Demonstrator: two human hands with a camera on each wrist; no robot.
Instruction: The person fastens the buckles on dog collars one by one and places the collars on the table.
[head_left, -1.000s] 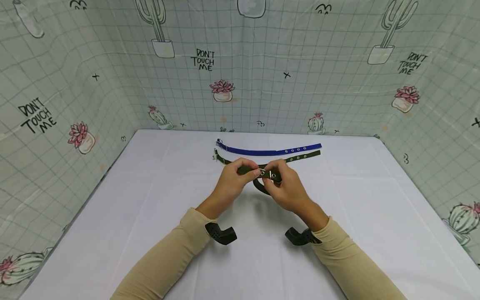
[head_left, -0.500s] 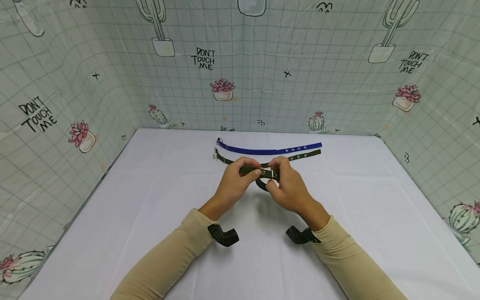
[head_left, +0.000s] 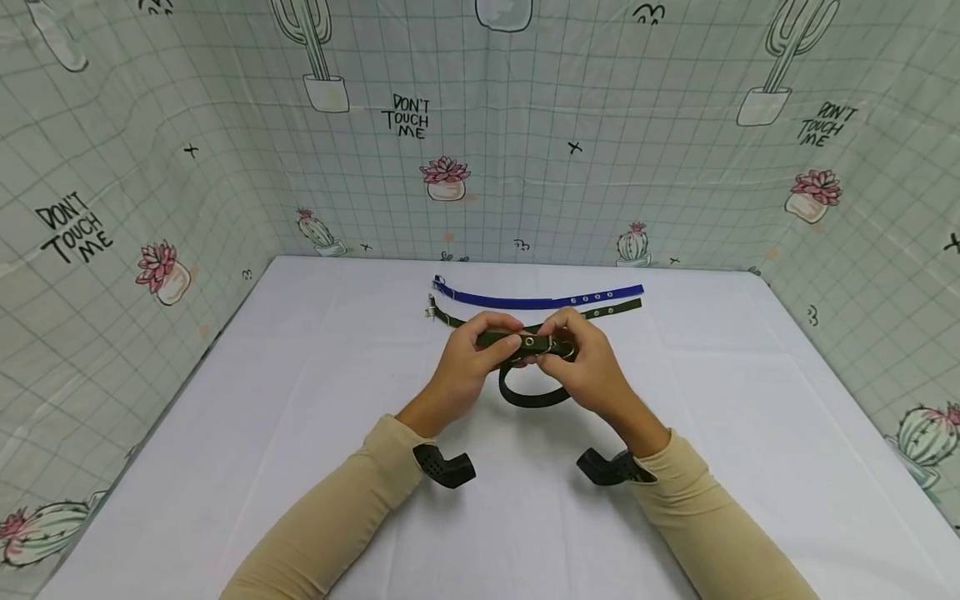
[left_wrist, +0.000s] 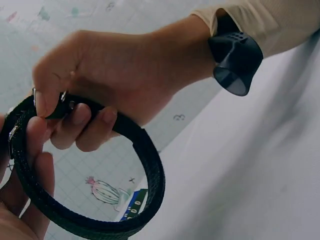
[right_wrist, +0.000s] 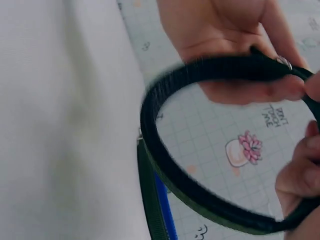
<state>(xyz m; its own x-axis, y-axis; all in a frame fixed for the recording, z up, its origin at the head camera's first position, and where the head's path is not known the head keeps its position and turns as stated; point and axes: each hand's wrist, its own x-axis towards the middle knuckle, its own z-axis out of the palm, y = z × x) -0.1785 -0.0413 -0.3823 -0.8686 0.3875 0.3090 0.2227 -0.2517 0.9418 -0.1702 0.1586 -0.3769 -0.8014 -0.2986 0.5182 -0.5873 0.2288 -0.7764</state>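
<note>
A dark green pet collar (head_left: 532,401) with metal eyelets is bent into a loop and held above the table. My left hand (head_left: 459,367) pinches its strap between thumb and fingers, left of an eyelet. At the buckle (head_left: 552,344), the fingers of my right hand (head_left: 596,367) grip the strap. In the left wrist view the collar (left_wrist: 154,160) forms a round ring, with fingers of both hands on its left side. The right wrist view shows the loop (right_wrist: 150,115) too, partly blurred. Fingers hide part of the buckle.
Behind the hands, a blue collar (head_left: 517,303) lies stretched out on the white table (head_left: 337,358). Another green collar (head_left: 618,309) lies just in front of it, partly covered by the hands. A patterned cloth wall (head_left: 525,200) encloses the back and sides.
My right hand has shifted slightly right and its fingers have changed position at the buckle. More of the hanging collar loop now shows below the hands. The left hand stays nearly still.
</note>
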